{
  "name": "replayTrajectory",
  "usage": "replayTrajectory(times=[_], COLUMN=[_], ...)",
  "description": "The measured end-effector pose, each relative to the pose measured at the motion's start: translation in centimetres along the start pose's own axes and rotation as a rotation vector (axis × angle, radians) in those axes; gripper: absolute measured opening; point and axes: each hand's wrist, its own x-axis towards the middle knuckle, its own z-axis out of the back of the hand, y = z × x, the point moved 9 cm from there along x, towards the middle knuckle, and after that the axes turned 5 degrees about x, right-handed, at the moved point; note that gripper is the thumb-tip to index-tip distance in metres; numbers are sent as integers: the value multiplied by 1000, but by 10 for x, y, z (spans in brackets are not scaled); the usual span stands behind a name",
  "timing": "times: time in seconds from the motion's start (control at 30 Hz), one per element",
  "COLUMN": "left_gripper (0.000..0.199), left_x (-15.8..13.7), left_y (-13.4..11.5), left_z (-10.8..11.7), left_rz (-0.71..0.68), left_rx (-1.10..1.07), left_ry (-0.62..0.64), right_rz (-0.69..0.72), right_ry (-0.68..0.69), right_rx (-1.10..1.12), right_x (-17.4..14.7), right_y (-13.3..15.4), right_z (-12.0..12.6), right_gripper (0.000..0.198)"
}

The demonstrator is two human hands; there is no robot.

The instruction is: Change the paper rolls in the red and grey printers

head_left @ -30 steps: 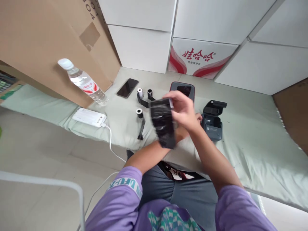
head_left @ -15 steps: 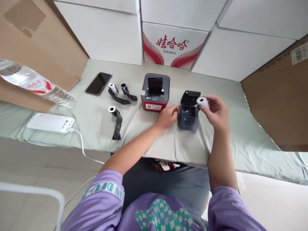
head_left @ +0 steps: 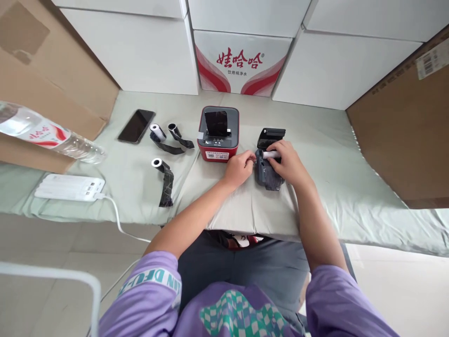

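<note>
A small dark portable printer (head_left: 268,178) lies on the cloth-covered table with its black lid (head_left: 271,135) flipped up. My right hand (head_left: 289,161) grips a white paper roll (head_left: 271,154) lying across the printer's open compartment. Dark film from the roll drapes over the printer's front part. My left hand (head_left: 240,169) is closed, its curled fingertips at the printer's left edge. Just behind that hand stands a red and black label printer (head_left: 219,135) with black film sticking up from its top.
Left on the table are several rolls with black tails, including a front one (head_left: 159,164), a phone (head_left: 136,126), a cabled white power bank (head_left: 70,187) and a tilted water bottle (head_left: 49,133). White boxes (head_left: 242,65) line the back; brown cartons (head_left: 403,135) flank both sides.
My right hand has brought the paper roll left and down from beside the lid into the printer's compartment. The left hand keeps its place by the printer. The whole view has shifted slightly.
</note>
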Motion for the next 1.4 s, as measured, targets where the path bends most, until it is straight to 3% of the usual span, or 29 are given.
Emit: replayTrajectory(times=[0.1, 0.23, 0.3, 0.43, 0.57, 0.7, 0.8, 0.93, 1.0, 1.2, 1.4], left_gripper=[24, 25, 25, 26, 25, 25, 24, 24, 24, 35, 40], left_x=[1, 1, 1, 0, 0, 0, 1, 1, 0, -3, -2], left_y=[0, 2, 3, 4, 5, 6, 5, 4, 3, -9, -6], left_z=[0, -2, -2, -2, -2, -2, -2, -2, -1, -3, -11], left_rz=[-6, 20, 28, 17, 11, 11, 3, 4, 5, -84, -47], left_rx=[-18, -12, -12, -20, -31, -43, -54, -46, -51, -20, -40], left_ry=[-2, 14, 16, 13, 6, -1, -4, -1, -5, 22, 110], right_rz=[-44, -81, -101, -204, -273, -278, -265, -337, -373, -363, -337], right_ry=[6, 124, 33, -327, -323, -374, -264, 129, 252, 390, 377], right_rx=[-53, -52, -28, 81, 371, 567, 597, 653, 688, 749, 732], right_x=[-1, -3, -2, -3, 2, 1, 1, -4, -10, -15, -12], right_y=[-4, -8, -10, -28, -49, -59, -59, -60, -62, -61, -57], right_z=[-1, -7, 2, 29, 18, 21, 21, -2, -8, -12, -12], right_gripper=[27, 31, 33, 41, 59, 50, 41, 63, 71, 79, 75])
